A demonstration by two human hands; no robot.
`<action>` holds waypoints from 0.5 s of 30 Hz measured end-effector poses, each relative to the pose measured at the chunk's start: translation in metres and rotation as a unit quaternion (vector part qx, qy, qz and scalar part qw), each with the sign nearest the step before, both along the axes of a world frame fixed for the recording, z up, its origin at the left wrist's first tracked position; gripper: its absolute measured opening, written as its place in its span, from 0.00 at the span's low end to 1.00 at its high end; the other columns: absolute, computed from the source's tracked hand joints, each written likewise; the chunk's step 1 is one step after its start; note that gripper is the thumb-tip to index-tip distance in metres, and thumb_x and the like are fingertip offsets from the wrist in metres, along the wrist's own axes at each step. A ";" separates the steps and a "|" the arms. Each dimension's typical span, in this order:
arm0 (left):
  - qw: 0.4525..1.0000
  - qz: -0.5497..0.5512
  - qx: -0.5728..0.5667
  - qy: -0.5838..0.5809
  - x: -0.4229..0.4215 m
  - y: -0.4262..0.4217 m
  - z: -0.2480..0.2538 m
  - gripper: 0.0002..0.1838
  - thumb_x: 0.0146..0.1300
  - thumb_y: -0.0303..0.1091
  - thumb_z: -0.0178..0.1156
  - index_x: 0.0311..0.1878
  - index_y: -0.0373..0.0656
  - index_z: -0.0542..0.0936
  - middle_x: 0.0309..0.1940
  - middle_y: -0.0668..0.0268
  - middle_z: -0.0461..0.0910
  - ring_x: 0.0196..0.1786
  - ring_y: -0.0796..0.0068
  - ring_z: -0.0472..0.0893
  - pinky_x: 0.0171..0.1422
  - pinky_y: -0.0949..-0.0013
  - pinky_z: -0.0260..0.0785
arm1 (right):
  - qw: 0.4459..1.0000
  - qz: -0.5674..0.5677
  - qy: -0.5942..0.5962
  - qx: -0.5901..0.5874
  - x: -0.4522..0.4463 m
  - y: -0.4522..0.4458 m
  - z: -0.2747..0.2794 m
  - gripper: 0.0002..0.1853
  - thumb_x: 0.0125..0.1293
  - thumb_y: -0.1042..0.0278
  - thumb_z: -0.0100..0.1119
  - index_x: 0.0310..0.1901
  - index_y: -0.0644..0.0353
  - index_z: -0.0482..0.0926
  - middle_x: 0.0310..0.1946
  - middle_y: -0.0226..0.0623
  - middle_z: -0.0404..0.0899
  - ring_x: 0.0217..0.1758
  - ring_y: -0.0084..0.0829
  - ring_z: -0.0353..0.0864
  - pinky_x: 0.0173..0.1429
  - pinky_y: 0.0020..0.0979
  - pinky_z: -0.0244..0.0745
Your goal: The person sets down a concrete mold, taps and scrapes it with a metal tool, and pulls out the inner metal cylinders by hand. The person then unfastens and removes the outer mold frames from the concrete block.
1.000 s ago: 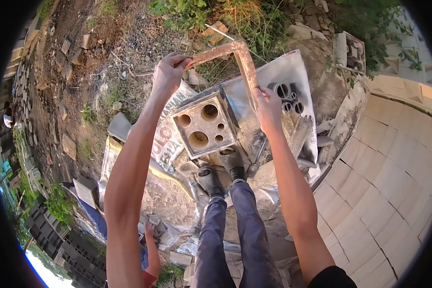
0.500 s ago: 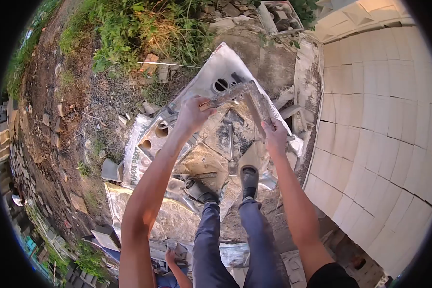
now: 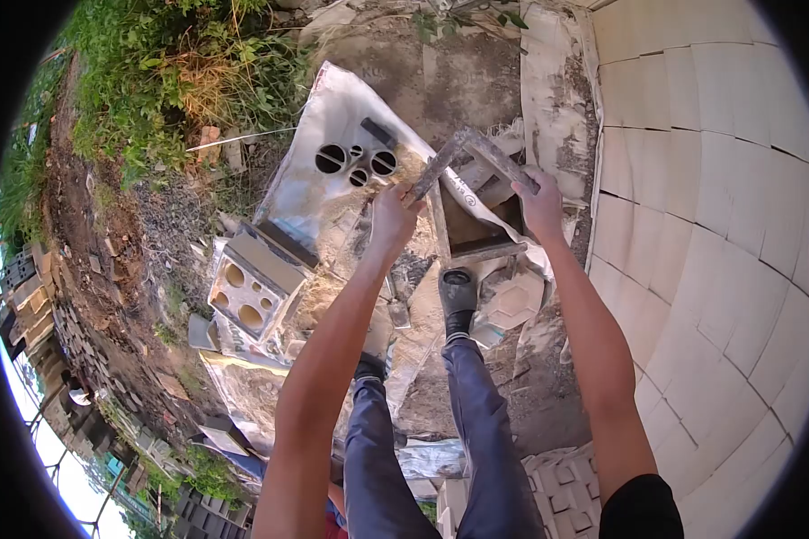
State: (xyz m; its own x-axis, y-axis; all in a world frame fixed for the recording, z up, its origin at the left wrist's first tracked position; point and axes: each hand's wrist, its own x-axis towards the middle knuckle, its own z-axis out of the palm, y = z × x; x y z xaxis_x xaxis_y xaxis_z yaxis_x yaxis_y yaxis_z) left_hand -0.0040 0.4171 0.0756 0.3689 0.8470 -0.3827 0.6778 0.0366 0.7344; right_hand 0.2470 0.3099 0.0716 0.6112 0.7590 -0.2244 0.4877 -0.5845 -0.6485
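An L-shaped, dirt-caked grey mould side [image 3: 466,136] is held up between my hands, its corner pointing away from me. My left hand [image 3: 394,218] grips the end of one arm, fingers closed. My right hand [image 3: 539,205] is wrapped round the end of the other arm. Below and between the hands, another dark angled frame piece [image 3: 490,249] rests on the ground, with a long side running away from me. Whether the two pieces touch I cannot tell. My shoe [image 3: 458,296] stands just on the near side of it.
Several dark-topped round pieces [image 3: 330,159] and a dark bar [image 3: 379,133] lie on a white sheet [image 3: 337,94]. To the left sits a block with round holes [image 3: 247,292]. A small trowel-like tool [image 3: 398,310] lies near my feet. Stacked pale blocks [image 3: 692,216] form a wall at right.
My hands have carried the mould side to the right and away, over the ground frame piece. My view has shifted, and the round pieces and the holed block show more fully.
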 end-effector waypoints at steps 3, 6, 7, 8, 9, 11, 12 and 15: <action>1.000 0.009 0.005 0.007 0.024 -0.006 -0.023 0.21 0.54 0.34 0.69 0.50 0.32 0.80 0.43 0.45 0.82 0.48 0.50 0.82 0.53 0.56 0.71 | 0.998 0.049 -0.043 -0.014 0.032 0.016 -0.031 0.20 0.57 0.60 0.68 0.48 0.63 0.80 0.42 0.46 0.79 0.46 0.47 0.78 0.53 0.42 0.70; 1.000 0.028 0.015 0.000 0.044 -0.009 -0.044 0.21 0.56 0.34 0.67 0.50 0.32 0.80 0.42 0.45 0.81 0.48 0.49 0.81 0.52 0.56 0.71 | 0.996 0.063 -0.038 -0.043 0.055 0.024 -0.057 0.20 0.58 0.58 0.66 0.48 0.63 0.80 0.42 0.46 0.79 0.48 0.48 0.77 0.56 0.44 0.69; 0.998 0.045 0.038 -0.020 0.052 -0.010 -0.050 0.20 0.57 0.34 0.66 0.50 0.32 0.80 0.41 0.46 0.81 0.48 0.49 0.81 0.52 0.56 0.72 | 0.995 0.068 -0.050 -0.050 0.060 0.026 -0.068 0.20 0.59 0.57 0.66 0.48 0.63 0.80 0.42 0.46 0.79 0.49 0.48 0.77 0.56 0.44 0.69; 0.995 0.060 0.061 -0.041 0.056 -0.011 -0.055 0.19 0.59 0.34 0.65 0.50 0.32 0.79 0.41 0.46 0.81 0.47 0.49 0.81 0.51 0.57 0.72 | 0.994 0.071 -0.080 -0.027 0.064 0.026 -0.077 0.19 0.60 0.58 0.65 0.49 0.62 0.79 0.41 0.48 0.78 0.48 0.49 0.77 0.55 0.45 0.70; 0.996 0.064 0.057 -0.037 0.058 -0.010 -0.056 0.19 0.59 0.34 0.65 0.50 0.32 0.79 0.41 0.46 0.81 0.47 0.49 0.81 0.51 0.57 0.72 | 0.994 0.075 -0.076 -0.030 0.065 0.028 -0.077 0.19 0.60 0.58 0.65 0.49 0.62 0.79 0.41 0.48 0.78 0.48 0.49 0.77 0.55 0.45 0.70; 0.997 0.070 0.035 -0.023 0.064 -0.002 -0.047 0.20 0.59 0.36 0.65 0.50 0.32 0.79 0.43 0.45 0.81 0.48 0.50 0.82 0.52 0.56 0.72 | 0.991 0.095 -0.060 -0.077 0.068 0.040 -0.062 0.21 0.61 0.58 0.64 0.51 0.61 0.79 0.44 0.49 0.78 0.51 0.50 0.77 0.56 0.44 0.70; 0.997 0.073 0.033 -0.020 0.063 0.001 -0.044 0.20 0.59 0.36 0.65 0.50 0.32 0.79 0.43 0.45 0.81 0.48 0.50 0.82 0.52 0.56 0.72 | 0.990 0.098 -0.058 -0.078 0.070 0.042 -0.059 0.21 0.61 0.58 0.64 0.51 0.61 0.79 0.44 0.49 0.78 0.51 0.50 0.77 0.56 0.44 0.70; 0.995 0.039 -0.084 0.023 0.057 0.009 -0.038 0.25 0.58 0.41 0.67 0.58 0.42 0.79 0.52 0.47 0.80 0.53 0.53 0.82 0.60 0.58 0.69 | 0.978 0.139 0.013 -0.153 0.085 0.049 -0.044 0.23 0.61 0.57 0.65 0.54 0.61 0.77 0.50 0.51 0.77 0.55 0.50 0.76 0.59 0.42 0.69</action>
